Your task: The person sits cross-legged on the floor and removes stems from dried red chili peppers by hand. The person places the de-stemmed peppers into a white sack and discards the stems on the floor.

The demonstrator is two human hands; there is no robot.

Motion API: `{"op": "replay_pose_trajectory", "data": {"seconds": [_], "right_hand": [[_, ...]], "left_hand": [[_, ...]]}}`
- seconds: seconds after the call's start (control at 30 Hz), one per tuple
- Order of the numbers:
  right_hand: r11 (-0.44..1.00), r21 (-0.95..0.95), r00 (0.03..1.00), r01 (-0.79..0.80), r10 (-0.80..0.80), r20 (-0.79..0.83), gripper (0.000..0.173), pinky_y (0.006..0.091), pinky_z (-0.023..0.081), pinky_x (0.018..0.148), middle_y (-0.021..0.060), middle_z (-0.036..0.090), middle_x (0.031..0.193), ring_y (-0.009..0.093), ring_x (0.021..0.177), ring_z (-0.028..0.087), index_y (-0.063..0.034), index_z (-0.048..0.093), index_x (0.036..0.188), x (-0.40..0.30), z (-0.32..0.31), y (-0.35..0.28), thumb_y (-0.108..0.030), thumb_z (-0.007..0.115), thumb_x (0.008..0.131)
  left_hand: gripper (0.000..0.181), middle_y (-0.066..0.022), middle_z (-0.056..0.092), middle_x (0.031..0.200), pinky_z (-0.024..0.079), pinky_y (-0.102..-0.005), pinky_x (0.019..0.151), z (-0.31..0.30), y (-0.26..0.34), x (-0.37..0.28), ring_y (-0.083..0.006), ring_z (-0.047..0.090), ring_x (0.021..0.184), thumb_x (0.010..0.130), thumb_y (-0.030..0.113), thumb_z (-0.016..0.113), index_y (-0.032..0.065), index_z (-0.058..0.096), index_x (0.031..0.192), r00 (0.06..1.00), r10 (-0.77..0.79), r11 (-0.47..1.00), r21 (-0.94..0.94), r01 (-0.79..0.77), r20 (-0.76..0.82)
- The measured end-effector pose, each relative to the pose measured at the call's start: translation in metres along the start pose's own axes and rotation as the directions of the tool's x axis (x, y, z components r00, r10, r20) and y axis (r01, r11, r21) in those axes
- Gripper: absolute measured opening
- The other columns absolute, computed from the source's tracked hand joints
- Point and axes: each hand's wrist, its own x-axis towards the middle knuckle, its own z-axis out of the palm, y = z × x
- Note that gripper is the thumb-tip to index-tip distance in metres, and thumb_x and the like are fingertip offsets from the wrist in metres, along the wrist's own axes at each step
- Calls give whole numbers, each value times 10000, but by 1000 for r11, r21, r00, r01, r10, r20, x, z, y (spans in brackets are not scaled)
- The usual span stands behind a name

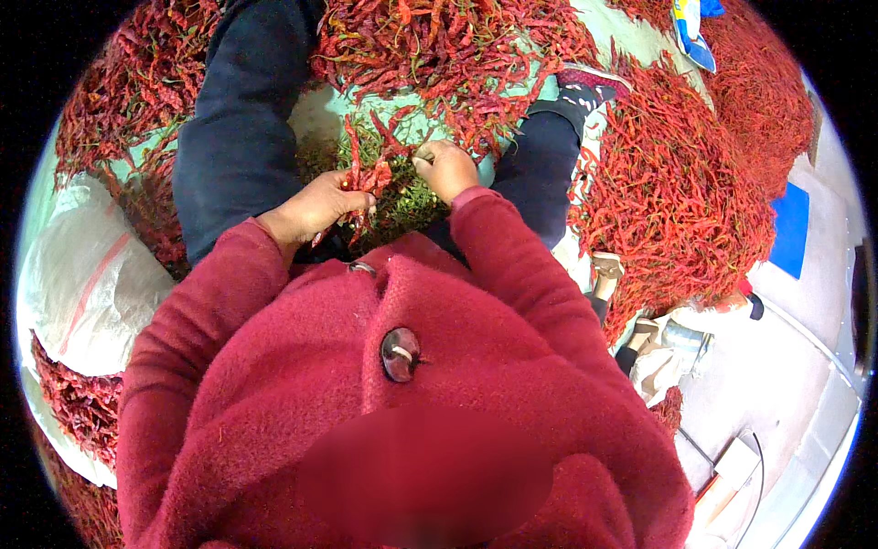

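Note:
Several dried red chili peppers (370,180) stick out of my left hand (322,206), whose thumb presses on them. To its right, my right hand (447,167) has its fingers curled at the end of a red chili (394,143); whether it pinches it is hard to tell. Beneath both hands, between my legs, lies a heap of green chili stems (405,199). Just beyond the hands, loose red chilies (439,48) are spread over a pale green sheet (418,123).
A large mound of red chilies (679,185) rises at the right. A white woven sack (103,274) stands at the left. Other people's shoes (608,264) show at the lower right, near pale bags (675,343). A blue panel (790,230) lies beyond the mound.

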Motion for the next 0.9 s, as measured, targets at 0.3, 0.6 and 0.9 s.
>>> {"op": "replay_pose_trajectory", "data": {"seconds": [0.3, 0.6, 0.9], "right_hand": [[996, -59, 997, -70, 68, -36, 147, 423, 471, 675, 132, 607, 837, 331, 763, 582, -86, 631, 759, 4, 15, -1, -229, 625, 723], [583, 752, 941, -308, 69, 332, 166, 260, 464, 582, 61, 621, 783, 114, 658, 568, -6, 559, 902, -48, -15, -55, -140, 606, 817], [584, 757, 936, -292, 12, 352, 128, 249, 441, 605, 13, 581, 740, 84, 662, 528, -32, 568, 868, -52, -18, -86, -151, 592, 827]], "left_hand": [[302, 1, 561, 818, 448, -250, 660, 1, 7, -8, -98, 519, 707, 804, 124, 616, 71, 546, 1092, 993, 97, 994, 62, -93, -72], [263, 8, 585, 889, 424, -245, 705, -2, 8, -6, -88, 504, 757, 809, 120, 647, 45, 572, 1050, 996, 38, 995, -86, -45, -86], [285, -29, 610, 932, 447, -271, 777, 0, 8, -9, -121, 559, 830, 800, 129, 656, 40, 567, 1055, 996, 88, 987, -138, -87, 5]]}}
